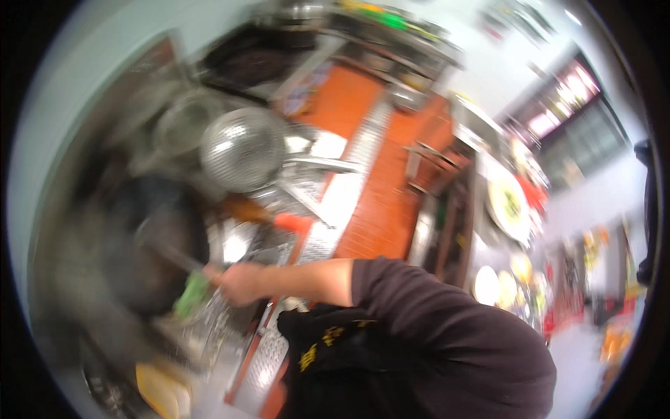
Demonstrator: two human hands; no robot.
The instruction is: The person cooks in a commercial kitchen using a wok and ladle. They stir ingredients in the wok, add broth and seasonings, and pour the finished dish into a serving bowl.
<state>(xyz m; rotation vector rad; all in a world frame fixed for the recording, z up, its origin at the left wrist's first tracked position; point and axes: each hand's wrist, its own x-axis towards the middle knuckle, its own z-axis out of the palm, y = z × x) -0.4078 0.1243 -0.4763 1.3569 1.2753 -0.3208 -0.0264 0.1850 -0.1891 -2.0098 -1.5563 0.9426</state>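
My right hand (237,283) is closed round the handle of a long metal ladle (174,255). Its head reaches into a dark round wok (132,279) at the left; motion blur hides what the wok holds. Beside the wok's near rim, just below my right hand, lies or hangs a green cloth (190,296). Whether anything grips that cloth cannot be made out. My left hand does not show.
Beyond the wok sits a round perforated strainer (244,150) with a metal handle. An orange-handled tool (289,222) lies near the stove's edge. A yellow container (164,391) stands lower left. Across the orange floor (380,209), a counter carries a large plate (508,202) and bowls (486,285).
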